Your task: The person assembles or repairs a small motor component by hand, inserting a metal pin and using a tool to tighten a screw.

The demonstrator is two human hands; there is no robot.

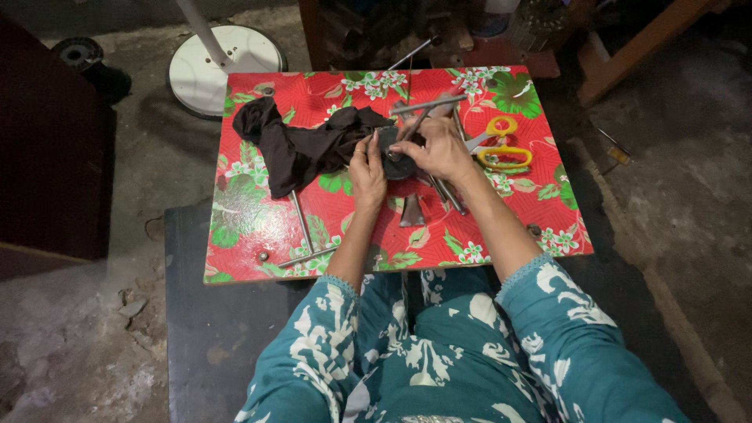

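The table (251, 227) wears glossy red floral oilcloth, with matt dark cloth (301, 145) lying on it. Thin rods (301, 223) look like dull metal; the scissors (501, 145) have smooth yellow, probably plastic, handles.

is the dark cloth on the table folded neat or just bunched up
Bunched up. The dark cloth lies crumpled in uneven folds on the red floral table, one end trailing toward the hands.

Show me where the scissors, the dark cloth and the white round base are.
scissors (501, 150), head view, on the yellow handle loops.
dark cloth (294, 149), head view, on the bunched middle of the fabric.
white round base (223, 70), head view, on its flat top.
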